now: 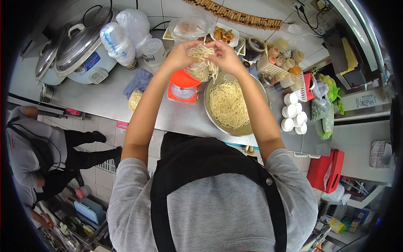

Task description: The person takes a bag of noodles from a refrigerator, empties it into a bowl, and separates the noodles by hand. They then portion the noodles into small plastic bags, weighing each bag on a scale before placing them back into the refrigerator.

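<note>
A clump of yellow noodles (202,63) hangs between both hands above the counter, towards twelve o'clock in the view. The left hand (179,54) and right hand (228,56) pinch its top with fingers closed in the strands; the fingertips are buried and hard to separate. At six o'clock of the clump sits a red kitchen scale (183,93); whether strands touch its pan cannot be told. At four o'clock a steel bowl (247,130) holds a heap of loose noodles. At eight o'clock a small noodle nest (135,100) lies on the steel counter (105,101). Stacked white cups (293,117) stand at three o'clock of the bowl. A clear bag (191,26) at twelve o'clock holds blurred contents.
</note>
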